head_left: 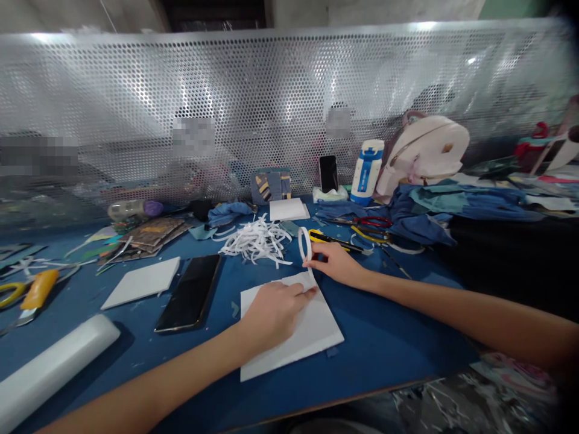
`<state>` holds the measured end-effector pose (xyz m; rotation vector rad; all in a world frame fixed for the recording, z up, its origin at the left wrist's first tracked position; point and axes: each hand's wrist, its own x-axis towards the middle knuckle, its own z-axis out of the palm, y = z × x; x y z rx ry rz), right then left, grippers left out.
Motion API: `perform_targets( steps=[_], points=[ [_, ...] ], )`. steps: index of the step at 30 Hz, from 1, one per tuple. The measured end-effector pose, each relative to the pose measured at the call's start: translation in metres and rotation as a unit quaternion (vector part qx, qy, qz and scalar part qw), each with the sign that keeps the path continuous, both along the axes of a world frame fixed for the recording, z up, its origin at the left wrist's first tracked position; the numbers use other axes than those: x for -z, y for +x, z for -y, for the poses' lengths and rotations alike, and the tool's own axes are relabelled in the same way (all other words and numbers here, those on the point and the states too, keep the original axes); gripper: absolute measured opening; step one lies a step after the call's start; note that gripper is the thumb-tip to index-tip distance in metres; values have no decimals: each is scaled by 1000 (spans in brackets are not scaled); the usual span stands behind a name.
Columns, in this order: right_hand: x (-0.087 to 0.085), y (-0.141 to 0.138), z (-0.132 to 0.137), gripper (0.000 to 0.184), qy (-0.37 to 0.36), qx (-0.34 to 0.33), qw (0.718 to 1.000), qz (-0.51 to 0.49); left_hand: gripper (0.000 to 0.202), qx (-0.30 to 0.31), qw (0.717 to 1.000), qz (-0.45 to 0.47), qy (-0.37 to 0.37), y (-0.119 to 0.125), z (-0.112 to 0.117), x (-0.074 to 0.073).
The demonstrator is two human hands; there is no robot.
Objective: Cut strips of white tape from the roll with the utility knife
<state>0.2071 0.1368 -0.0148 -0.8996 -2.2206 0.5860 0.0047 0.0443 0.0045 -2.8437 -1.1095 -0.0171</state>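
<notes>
A white square board point(312, 337) lies at the front of the blue table. My left hand point(275, 307) rests on it, palm down, index finger stretched toward its far right corner and the other fingers partly hidden. At that corner stands a white paper strip point(304, 242), curled into a loop, its lower end by my left fingertip. Thumb and fingers of my right hand point(337, 262) are closed on the strip just beyond the board. Behind them sits a heap of loose white paper strips point(257, 241).
A dark phone point(190, 295) and a white card point(142, 282) lie left, near a yellow-handled cutting tool point(38, 292). A yellow-black cutter point(337, 241), scissors point(373, 229) and denim cloth point(420, 211) lie right. A bottle point(367, 172) and backpack point(427, 147) stand behind, before a perforated metal panel point(253, 90).
</notes>
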Motion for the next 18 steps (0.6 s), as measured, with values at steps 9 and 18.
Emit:
perform_targets(
  steps=[9,18],
  points=[
    [4,-6,-9,11,-7,-7,998,66,53,1,1000,7,-1,0,1,1],
    [4,-6,-7,10,6,-7,997,80,51,-3,1000,9,-4,0,1,0]
  ],
)
